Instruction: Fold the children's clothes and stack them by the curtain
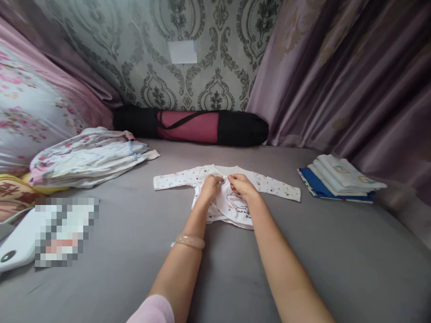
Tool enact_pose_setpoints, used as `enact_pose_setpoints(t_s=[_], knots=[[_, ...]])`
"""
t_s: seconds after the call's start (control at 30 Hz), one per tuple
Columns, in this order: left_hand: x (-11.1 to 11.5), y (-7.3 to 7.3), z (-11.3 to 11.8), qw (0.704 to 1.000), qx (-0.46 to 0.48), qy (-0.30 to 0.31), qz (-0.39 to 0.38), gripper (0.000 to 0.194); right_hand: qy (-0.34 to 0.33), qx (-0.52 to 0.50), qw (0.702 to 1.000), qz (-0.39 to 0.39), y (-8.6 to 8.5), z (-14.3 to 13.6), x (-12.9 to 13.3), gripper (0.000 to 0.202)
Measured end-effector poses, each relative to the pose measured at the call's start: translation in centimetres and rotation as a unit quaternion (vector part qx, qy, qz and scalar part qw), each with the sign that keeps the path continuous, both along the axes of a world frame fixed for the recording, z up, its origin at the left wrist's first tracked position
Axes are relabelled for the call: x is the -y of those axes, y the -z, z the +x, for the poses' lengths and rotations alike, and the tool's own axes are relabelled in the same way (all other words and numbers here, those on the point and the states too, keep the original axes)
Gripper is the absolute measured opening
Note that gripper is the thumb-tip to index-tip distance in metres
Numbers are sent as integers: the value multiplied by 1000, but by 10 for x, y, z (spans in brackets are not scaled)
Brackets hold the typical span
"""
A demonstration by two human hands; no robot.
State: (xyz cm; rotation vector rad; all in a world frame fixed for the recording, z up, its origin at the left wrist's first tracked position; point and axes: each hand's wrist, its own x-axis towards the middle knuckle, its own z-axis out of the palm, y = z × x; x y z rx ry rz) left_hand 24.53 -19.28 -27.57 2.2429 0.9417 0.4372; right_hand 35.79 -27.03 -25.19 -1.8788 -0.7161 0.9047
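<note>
A small white long-sleeved baby shirt (232,207) lies on the grey sheet in front of me, its patterned sleeves spread out to both sides. A drawing and some lettering show on its front. Near the neckline, my left hand (212,186) is closed with its fingertips on the shirt's fabric. Just to the right, my right hand (243,186) pinches the cloth between thumb and forefinger. The two hands are a short way apart. My forearms cover parts of the shirt's lower front.
Folded clothes (343,175) are stacked at the right. Loose garments (90,157) lie in a pile at the left, beside a floral pillow or bedding (30,103). A white device (23,237) is at the near left. A black and maroon long bag (188,127) rests against the wall.
</note>
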Motion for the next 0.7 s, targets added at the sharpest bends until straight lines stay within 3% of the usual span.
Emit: enact_pose_setpoints(t_s=[0.17,0.33,0.5,0.6,0.7], knots=[[-1,-7,-2,995,53,-7,-82,40,-2,-3,1000,7,7,-4,-3,13],[0,-10,-1,977,96,-60,-181,30,-37,109,993,13,23,-1,-6,21],[3,-9,-3,992,30,-87,-87,30,-66,258,964,-17,22,0,-3,25],[7,-9,-5,994,-36,-98,24,35,-52,371,925,-61,16,-3,1,28],[8,-7,-7,990,-70,-65,103,39,-57,456,883,-97,19,-8,5,37]])
